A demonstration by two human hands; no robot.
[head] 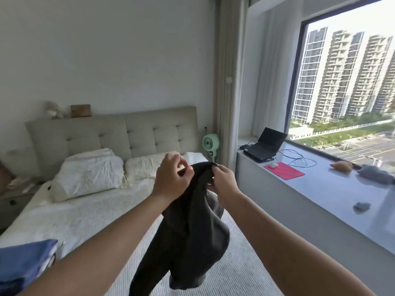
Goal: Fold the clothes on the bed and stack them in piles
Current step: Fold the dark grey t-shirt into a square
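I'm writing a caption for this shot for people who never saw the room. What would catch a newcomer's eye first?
First, the dark garment held up mid-frame over the bed, its top edge gripped by the left hand and right hand. Next, the big window on the right with tower blocks outside, and the open laptop on the sill below it.

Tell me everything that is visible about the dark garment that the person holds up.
The dark garment is black or charcoal, of soft, matte cloth. It is unfolded and hangs crumpled in the air above the striped bed cover, its lower part trailing down toward the bottom edge of the picture. The left hand and the right hand both grip its bunched top edge, close together. What kind of garment it is cannot be told.
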